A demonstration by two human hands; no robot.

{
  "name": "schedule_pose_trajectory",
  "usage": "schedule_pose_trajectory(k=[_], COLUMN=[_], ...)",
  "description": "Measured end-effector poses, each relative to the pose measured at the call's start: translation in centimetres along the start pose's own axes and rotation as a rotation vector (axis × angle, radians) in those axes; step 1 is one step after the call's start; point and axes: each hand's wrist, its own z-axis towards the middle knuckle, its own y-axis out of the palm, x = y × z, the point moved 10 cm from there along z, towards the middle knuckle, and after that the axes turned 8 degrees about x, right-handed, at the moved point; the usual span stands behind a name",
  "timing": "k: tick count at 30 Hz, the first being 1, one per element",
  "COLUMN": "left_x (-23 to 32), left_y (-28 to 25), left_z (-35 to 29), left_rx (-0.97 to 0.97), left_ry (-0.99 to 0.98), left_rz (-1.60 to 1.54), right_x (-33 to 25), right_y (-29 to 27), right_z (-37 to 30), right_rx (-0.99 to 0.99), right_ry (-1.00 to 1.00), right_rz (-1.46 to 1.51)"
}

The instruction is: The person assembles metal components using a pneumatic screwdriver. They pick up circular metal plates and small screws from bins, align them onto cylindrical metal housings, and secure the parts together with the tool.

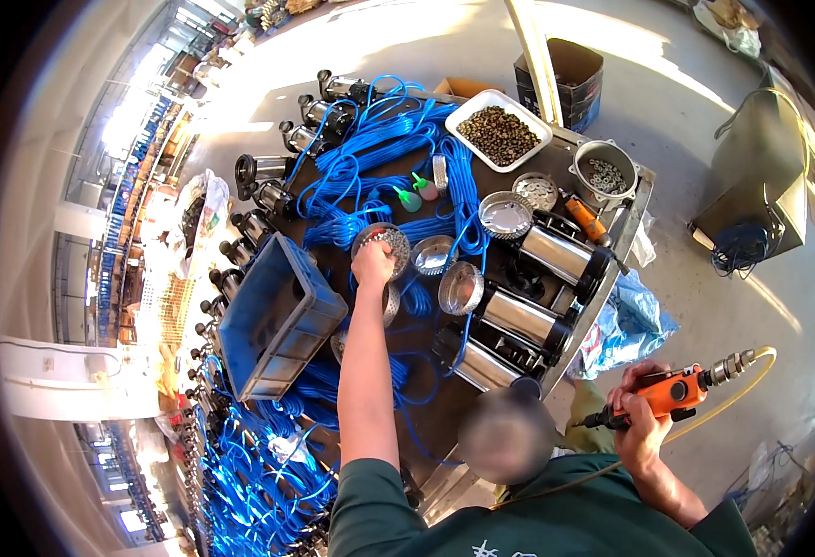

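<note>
My left hand (pixel 373 263) reaches over the bench into a small round metal dish (pixel 394 239), its fingers drawn together among small parts. What they hold, if anything, is too small to make out. In my right hand (pixel 642 413), off to the right of the bench, is an orange air screwdriver (pixel 675 392), its black tip pointing left and its yellow hose trailing back. Beside the left hand stand more metal dishes, one a shiny round tin (pixel 435 254), another a perforated cup (pixel 461 287). Steel cylindrical pump bodies (pixel 519 320) lie at the bench's right side.
Bundles of blue cable (pixel 370 148) cover much of the bench. A blue crate (pixel 282 320) stands tilted left of my arm. Farther back are a white tray (pixel 498 130) of small brass-coloured parts, a metal pot (pixel 604 174) and an orange tool (pixel 587 221). Green-capped bottles (pixel 407 199) stand mid-bench.
</note>
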Motion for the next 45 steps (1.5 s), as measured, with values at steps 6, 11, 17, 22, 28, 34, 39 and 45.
schedule_pose_trajectory(k=[6,11,17,22,28,34,39,45], left_x=[0.1,-2.0,7.6,12.6,13.4,13.8,14.0,11.6], left_y=[0.0,-2.6,-11.8,-14.8,-16.1,-16.6,-15.6,-17.1], left_z=[0.3,-2.1,-19.1,-31.6,-35.3,-36.1,-36.1,-32.9], left_rx=[0.011,0.207,-0.254,-0.574,-0.602,-0.592,-0.606,-0.274], left_ry=[-0.011,-0.105,-0.478,-0.644,-0.632,-0.622,-0.636,-0.210], left_rz=[-0.091,-1.016,-1.779,-1.992,-2.218,-2.230,-2.189,-1.464], right_x=[0.0,-1.3,-7.7,-8.2,-7.3,-6.9,-6.6,-4.8], right_y=[-0.1,0.5,5.1,10.7,13.3,13.3,13.0,13.1], right_z=[0.0,0.3,0.6,-3.0,-6.5,-7.2,-7.2,-6.1], right_rx=[-0.030,0.035,-0.145,-0.407,-0.537,-0.544,-0.582,-0.574], right_ry=[0.022,-0.016,-0.345,-0.248,-0.206,-0.208,-0.214,-0.204], right_rz=[-0.061,0.015,0.213,0.461,0.457,0.448,0.466,0.412])
